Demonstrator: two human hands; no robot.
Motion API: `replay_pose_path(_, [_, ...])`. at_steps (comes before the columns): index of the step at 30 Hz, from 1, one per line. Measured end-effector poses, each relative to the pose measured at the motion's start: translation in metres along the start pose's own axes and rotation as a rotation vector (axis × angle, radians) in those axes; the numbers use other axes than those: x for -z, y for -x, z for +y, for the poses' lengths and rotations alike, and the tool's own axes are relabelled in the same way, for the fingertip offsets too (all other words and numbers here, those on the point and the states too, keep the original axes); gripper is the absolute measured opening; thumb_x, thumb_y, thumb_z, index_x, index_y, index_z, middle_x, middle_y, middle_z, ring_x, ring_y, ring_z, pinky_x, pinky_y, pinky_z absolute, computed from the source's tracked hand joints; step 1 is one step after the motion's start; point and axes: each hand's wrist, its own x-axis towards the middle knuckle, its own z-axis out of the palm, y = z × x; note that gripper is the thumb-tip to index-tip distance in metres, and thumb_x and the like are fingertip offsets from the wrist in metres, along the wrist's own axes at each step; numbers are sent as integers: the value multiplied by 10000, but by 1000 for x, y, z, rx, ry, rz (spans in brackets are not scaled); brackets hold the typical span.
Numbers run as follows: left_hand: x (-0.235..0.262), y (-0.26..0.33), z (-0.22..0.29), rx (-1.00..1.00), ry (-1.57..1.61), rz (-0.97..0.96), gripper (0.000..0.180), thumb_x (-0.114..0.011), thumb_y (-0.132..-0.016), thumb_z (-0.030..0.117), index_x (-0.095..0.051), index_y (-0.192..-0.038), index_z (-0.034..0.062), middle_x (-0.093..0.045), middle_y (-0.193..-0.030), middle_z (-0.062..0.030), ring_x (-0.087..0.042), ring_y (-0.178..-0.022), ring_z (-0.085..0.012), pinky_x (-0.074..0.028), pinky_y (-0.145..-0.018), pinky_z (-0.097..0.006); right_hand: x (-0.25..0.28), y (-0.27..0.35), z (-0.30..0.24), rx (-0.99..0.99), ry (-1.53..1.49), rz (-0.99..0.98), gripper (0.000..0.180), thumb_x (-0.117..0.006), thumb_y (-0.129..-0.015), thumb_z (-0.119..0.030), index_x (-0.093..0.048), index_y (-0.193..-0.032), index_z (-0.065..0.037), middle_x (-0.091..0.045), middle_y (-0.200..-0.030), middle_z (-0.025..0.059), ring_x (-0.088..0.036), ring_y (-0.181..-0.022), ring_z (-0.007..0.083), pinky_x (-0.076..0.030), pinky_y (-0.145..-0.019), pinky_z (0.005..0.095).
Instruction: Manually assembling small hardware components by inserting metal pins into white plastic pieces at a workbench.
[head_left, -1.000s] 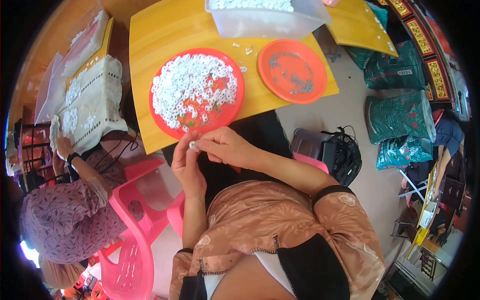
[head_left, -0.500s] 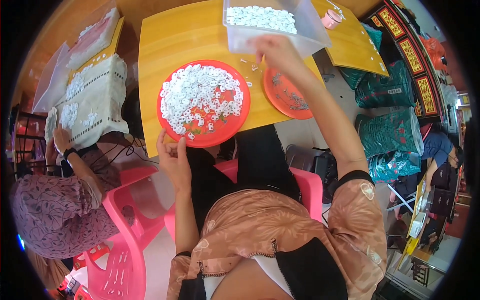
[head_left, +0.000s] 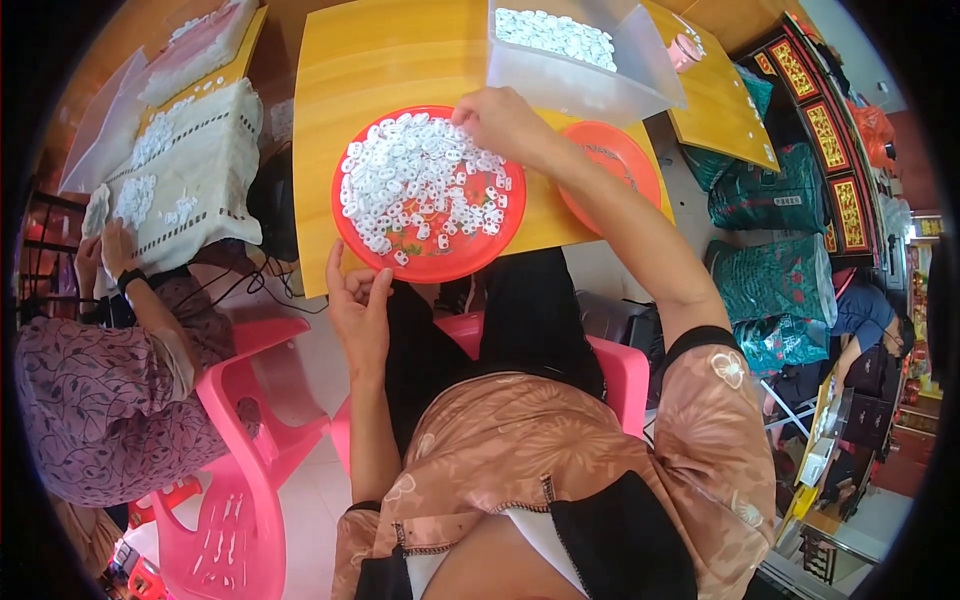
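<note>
A round red tray (head_left: 458, 268) lies on the yellow table, heaped with small white plastic pieces (head_left: 405, 170) that have holes in them. My right hand (head_left: 505, 125) is over the tray's upper right edge, fingers drawn together and pointing down at the heap. Whatever may be between those fingertips is hidden. At the tray's lower left rim is my left hand (head_left: 360, 310), palm up, with thumb and fingers apart and nothing in it. Partly behind my right forearm sits a second red tray (head_left: 640, 165) holding small grey metal bits.
A clear plastic bin (head_left: 575, 85) with more white pieces stands at the table's far side. Beside it is a pink jar (head_left: 684, 52). To my left a person works at a cloth-covered surface (head_left: 200, 170), near a pink chair (head_left: 245, 450). Green sacks (head_left: 770, 270) stand at right.
My right hand has moved from in front of the clear bin, down and left to the heap on the red tray. My left hand stays by the rim. The whole view has shifted slightly.
</note>
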Motion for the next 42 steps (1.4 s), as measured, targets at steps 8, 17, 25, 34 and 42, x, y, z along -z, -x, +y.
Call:
replay_pose_path(8, [11,1,-2,4,-131,-55,639,-636,-822,73,-329,-1382,44,-603,-767,-32,-538,-681,-72,-442,-641,-207,-23,-7,1,-56,-283,-251,189,-515,-787,-43,-660,-903,-10,-662,-773,125,-644,-662,190,-506,-644,312])
replay_pose_path(17, [9,2,4,8,-140,-60,606,-628,-829,76,-362,-1373,79,-608,-782,-31,-538,-686,-71,-441,-651,-205,16,-8,25,-90,-178,-31,185,-548,-791,-56,-663,-931,-18,-671,-772,109,-645,-691,156,-503,-643,295])
replay_pose_path(25, [8,0,1,-6,-160,-38,580,-618,-838,65,-364,-1360,61,-604,-788,-37,-545,-702,-85,-445,-668,-220,-45,49,-33,419,10,68,246,-614,-790,-211,-612,-999,-81,-599,-1018,121,-576,-957,284,-469,-802,385])
replay_pose_path(34, [5,-5,0,172,154,-5,513,-631,-814,21,-403,-1273,18,-641,-813,-53,-561,-646,-91,-433,-627,-198,-84,28,-37,709,40,77,164,-563,-771,-90,-588,-929,-57,-566,-1051,125,-543,-1015,290,-447,-845,378])
replay_pose_path(42, [10,-8,-14,270,245,8,395,-637,-813,32,-480,-1175,15,-644,-803,-47,-549,-619,-86,-416,-597,-187,-25,42,24,411,-1,279,121,-579,-806,-88,-612,-917,-51,-585,-1024,108,-552,-990,282,-456,-840,376])
